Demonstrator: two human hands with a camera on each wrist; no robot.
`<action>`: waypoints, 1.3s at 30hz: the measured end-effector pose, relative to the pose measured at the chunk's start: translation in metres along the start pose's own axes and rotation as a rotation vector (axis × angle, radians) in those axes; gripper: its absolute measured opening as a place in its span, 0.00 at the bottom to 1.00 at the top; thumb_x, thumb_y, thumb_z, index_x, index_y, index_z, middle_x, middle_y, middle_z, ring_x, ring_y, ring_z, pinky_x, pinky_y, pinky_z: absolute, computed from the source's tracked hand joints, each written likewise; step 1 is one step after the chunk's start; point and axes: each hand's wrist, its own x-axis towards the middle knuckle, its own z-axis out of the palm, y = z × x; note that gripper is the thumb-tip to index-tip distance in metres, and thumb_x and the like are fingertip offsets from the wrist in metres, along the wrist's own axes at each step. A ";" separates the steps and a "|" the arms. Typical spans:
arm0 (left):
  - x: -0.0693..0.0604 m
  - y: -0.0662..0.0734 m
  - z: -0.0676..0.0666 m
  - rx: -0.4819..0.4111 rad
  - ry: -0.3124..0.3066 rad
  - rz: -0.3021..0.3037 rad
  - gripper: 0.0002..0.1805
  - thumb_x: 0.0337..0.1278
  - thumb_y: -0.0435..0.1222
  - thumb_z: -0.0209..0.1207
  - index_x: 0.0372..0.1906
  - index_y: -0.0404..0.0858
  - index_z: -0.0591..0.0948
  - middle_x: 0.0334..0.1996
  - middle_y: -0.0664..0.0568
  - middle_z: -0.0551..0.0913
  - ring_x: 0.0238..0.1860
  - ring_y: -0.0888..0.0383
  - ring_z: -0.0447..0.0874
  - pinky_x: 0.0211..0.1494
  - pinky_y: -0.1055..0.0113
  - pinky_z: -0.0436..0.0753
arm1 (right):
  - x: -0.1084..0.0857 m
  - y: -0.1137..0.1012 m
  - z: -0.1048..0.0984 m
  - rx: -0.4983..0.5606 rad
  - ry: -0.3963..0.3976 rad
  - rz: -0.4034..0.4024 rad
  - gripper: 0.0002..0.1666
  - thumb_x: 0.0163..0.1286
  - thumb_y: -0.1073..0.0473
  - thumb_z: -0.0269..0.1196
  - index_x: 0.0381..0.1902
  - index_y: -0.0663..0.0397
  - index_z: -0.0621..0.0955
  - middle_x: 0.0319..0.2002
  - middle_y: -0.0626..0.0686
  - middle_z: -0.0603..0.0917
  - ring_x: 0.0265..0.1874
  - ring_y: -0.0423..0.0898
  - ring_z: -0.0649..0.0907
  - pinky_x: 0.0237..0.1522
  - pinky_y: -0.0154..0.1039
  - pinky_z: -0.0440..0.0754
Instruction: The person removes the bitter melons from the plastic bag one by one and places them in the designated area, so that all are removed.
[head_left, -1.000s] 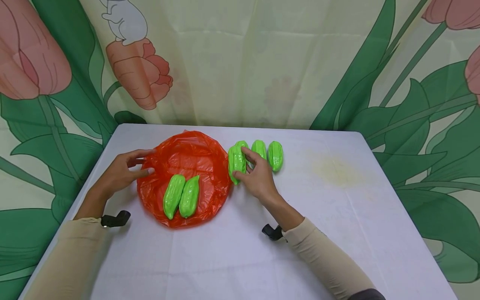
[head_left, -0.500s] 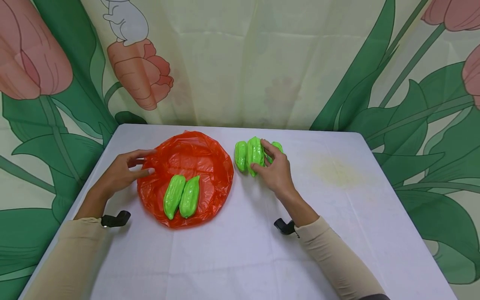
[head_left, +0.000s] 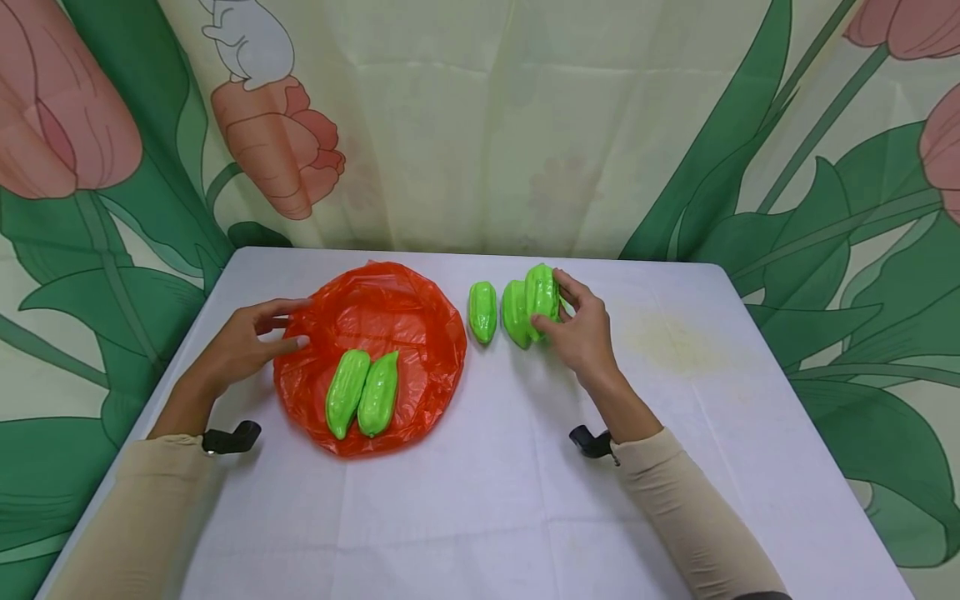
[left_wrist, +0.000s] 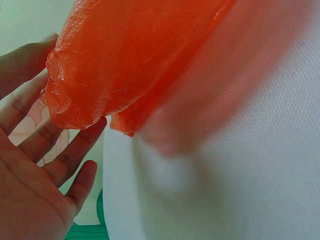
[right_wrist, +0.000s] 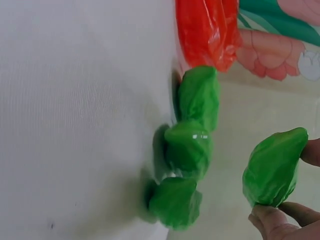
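My right hand (head_left: 585, 337) holds a glossy green ridged fruit (head_left: 542, 293) between thumb and fingers, raised off the table in the right wrist view. Three similar fruits stand in a row on the tabletop. The left one (head_left: 482, 312) is apart, the middle one (head_left: 514, 312) is partly covered by the held fruit, and the third (right_wrist: 175, 202) is mostly hidden in the head view. On the left, my left hand (head_left: 232, 342) grips the rim of a red plastic bag (head_left: 420, 392), thumb and fingers on either side. Two green fruits (head_left: 347, 393) lie side by side in the bag.
A white cloth covers the table (head_left: 450, 533), with a faint yellowish stain (head_left: 671, 342) to the right. A curtain (head_left: 480, 125) printed with tulips, leaves and a rabbit on a carrot hangs behind the table's back edge.
My right hand has moved right with the green fruit, from beside the bag's rim across the row to its right end. The left hand and bag stay in place.
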 end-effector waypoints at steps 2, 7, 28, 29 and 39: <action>0.001 0.000 0.000 0.003 0.001 -0.003 0.40 0.69 0.42 0.69 0.81 0.42 0.68 0.79 0.36 0.69 0.76 0.30 0.65 0.50 0.69 0.88 | 0.002 0.001 -0.004 0.004 0.011 0.008 0.49 0.65 0.74 0.72 0.82 0.53 0.67 0.82 0.54 0.67 0.81 0.48 0.68 0.77 0.42 0.72; 0.001 0.000 -0.001 0.001 0.002 -0.002 0.40 0.69 0.42 0.69 0.81 0.42 0.68 0.79 0.36 0.68 0.76 0.29 0.65 0.50 0.70 0.87 | 0.007 0.004 -0.016 -0.009 0.038 0.023 0.49 0.66 0.74 0.72 0.82 0.53 0.67 0.82 0.53 0.67 0.81 0.48 0.68 0.78 0.43 0.71; 0.002 0.002 -0.001 0.009 0.000 -0.010 0.40 0.69 0.43 0.69 0.81 0.42 0.68 0.79 0.36 0.68 0.76 0.29 0.64 0.53 0.56 0.91 | 0.023 0.028 -0.050 -0.069 0.086 0.090 0.50 0.67 0.73 0.70 0.83 0.53 0.64 0.82 0.56 0.66 0.82 0.50 0.67 0.79 0.43 0.70; 0.002 0.002 -0.001 0.010 0.000 -0.010 0.40 0.69 0.43 0.69 0.81 0.42 0.68 0.79 0.36 0.68 0.76 0.29 0.64 0.54 0.54 0.91 | 0.024 0.030 -0.051 -0.072 0.086 0.093 0.50 0.67 0.73 0.70 0.83 0.53 0.64 0.82 0.57 0.66 0.82 0.50 0.67 0.79 0.43 0.70; 0.004 0.005 0.002 0.008 -0.004 -0.020 0.41 0.68 0.44 0.70 0.82 0.43 0.68 0.79 0.35 0.68 0.76 0.29 0.64 0.59 0.41 0.89 | 0.033 0.044 -0.055 -0.110 0.054 0.158 0.49 0.70 0.71 0.69 0.84 0.54 0.62 0.82 0.59 0.65 0.82 0.52 0.66 0.80 0.45 0.69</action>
